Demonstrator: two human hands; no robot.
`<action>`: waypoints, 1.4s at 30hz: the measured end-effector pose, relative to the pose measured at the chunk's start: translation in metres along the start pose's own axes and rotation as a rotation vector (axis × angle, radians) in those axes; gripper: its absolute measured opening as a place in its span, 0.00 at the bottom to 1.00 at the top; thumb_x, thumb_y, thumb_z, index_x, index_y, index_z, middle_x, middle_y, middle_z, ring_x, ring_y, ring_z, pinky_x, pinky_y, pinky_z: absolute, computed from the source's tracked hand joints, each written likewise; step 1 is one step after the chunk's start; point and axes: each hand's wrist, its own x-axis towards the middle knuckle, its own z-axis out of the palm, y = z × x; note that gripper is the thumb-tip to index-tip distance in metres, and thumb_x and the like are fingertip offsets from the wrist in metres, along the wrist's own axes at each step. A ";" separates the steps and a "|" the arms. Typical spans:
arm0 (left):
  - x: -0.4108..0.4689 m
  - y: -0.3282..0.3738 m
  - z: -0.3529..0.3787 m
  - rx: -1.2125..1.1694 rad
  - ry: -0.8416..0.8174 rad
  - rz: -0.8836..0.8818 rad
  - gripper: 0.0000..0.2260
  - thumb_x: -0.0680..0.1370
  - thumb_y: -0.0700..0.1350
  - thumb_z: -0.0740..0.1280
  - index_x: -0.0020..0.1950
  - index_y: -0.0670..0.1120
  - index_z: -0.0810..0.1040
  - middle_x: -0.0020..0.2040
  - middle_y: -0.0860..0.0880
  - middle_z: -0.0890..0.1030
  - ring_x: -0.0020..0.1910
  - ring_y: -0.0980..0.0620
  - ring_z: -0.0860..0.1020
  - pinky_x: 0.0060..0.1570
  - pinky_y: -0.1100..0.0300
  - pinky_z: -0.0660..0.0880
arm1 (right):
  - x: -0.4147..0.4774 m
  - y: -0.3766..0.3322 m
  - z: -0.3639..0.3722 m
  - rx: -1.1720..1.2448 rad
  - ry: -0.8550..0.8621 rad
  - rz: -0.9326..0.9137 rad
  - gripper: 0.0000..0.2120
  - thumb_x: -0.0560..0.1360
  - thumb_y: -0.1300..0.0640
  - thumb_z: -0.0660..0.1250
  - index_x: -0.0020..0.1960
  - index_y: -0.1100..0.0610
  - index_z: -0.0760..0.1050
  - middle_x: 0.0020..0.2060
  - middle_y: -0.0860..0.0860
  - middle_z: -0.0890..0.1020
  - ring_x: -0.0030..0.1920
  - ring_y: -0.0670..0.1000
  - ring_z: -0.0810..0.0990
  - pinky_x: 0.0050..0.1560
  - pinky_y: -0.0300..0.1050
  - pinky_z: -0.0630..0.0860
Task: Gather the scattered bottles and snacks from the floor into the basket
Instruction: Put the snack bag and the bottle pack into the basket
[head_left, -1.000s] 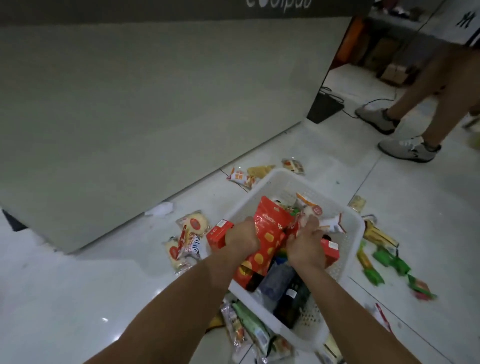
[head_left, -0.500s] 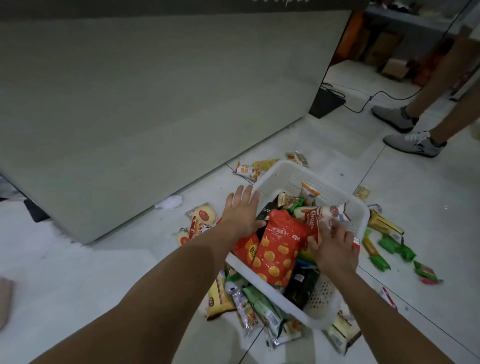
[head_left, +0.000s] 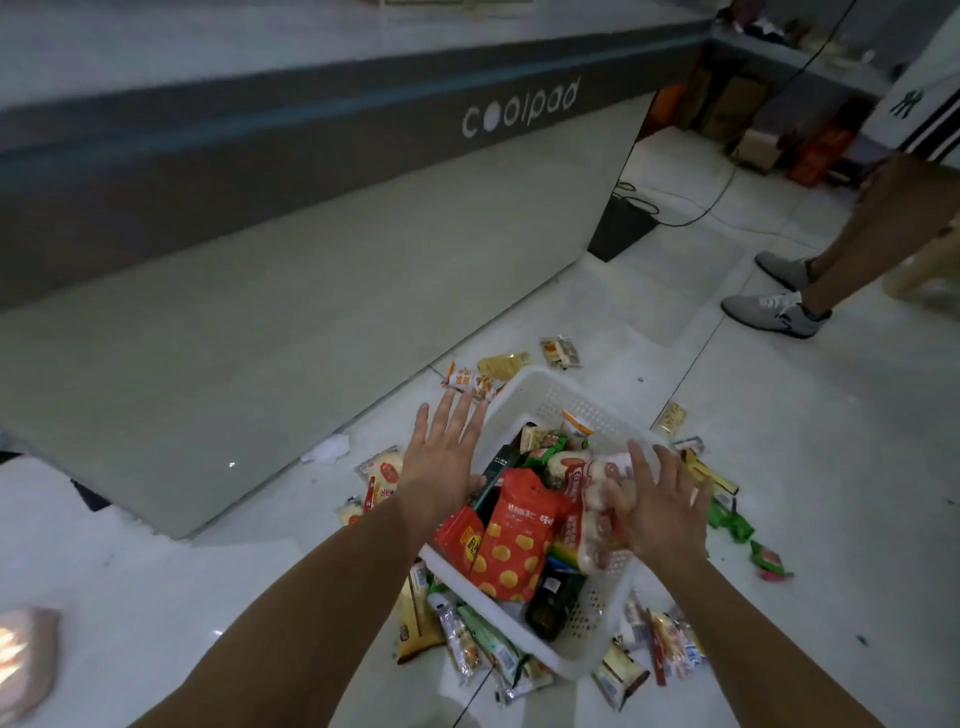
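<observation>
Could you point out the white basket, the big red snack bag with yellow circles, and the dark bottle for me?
white basket (head_left: 558, 397), head view, far perforated wall.
red snack bag (head_left: 514, 540), head view, middle of its front.
dark bottle (head_left: 550, 605), head view, its body near the basket's near corner.

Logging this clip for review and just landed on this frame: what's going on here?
A person is tidying snacks off a tiled floor into a white basket. Both hands are open and empty over it: the left hand above its left rim, the right hand over the packets on its right side. A red pouch and a dark bottle lie inside. Many packets are scattered on the floor around it. A bystander's grey shoes stand nearby.
</observation>
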 end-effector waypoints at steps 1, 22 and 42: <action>-0.004 0.001 -0.029 -0.001 -0.010 0.006 0.42 0.78 0.60 0.60 0.77 0.48 0.33 0.76 0.45 0.33 0.75 0.45 0.32 0.69 0.46 0.31 | -0.008 0.003 -0.025 0.007 -0.010 0.018 0.30 0.79 0.38 0.44 0.77 0.47 0.46 0.77 0.53 0.49 0.77 0.55 0.45 0.73 0.62 0.40; -0.076 0.091 -0.648 0.153 0.129 0.391 0.41 0.78 0.62 0.59 0.77 0.49 0.34 0.77 0.44 0.35 0.76 0.44 0.35 0.74 0.43 0.38 | -0.161 0.128 -0.597 0.086 0.077 0.313 0.29 0.79 0.37 0.42 0.77 0.46 0.47 0.77 0.52 0.49 0.77 0.55 0.45 0.70 0.64 0.33; -0.016 0.257 -0.670 0.105 0.140 0.282 0.45 0.75 0.67 0.59 0.77 0.49 0.33 0.77 0.44 0.34 0.76 0.44 0.35 0.72 0.43 0.37 | -0.098 0.286 -0.647 0.016 0.110 0.070 0.29 0.79 0.36 0.43 0.77 0.44 0.43 0.77 0.50 0.45 0.77 0.54 0.41 0.71 0.63 0.32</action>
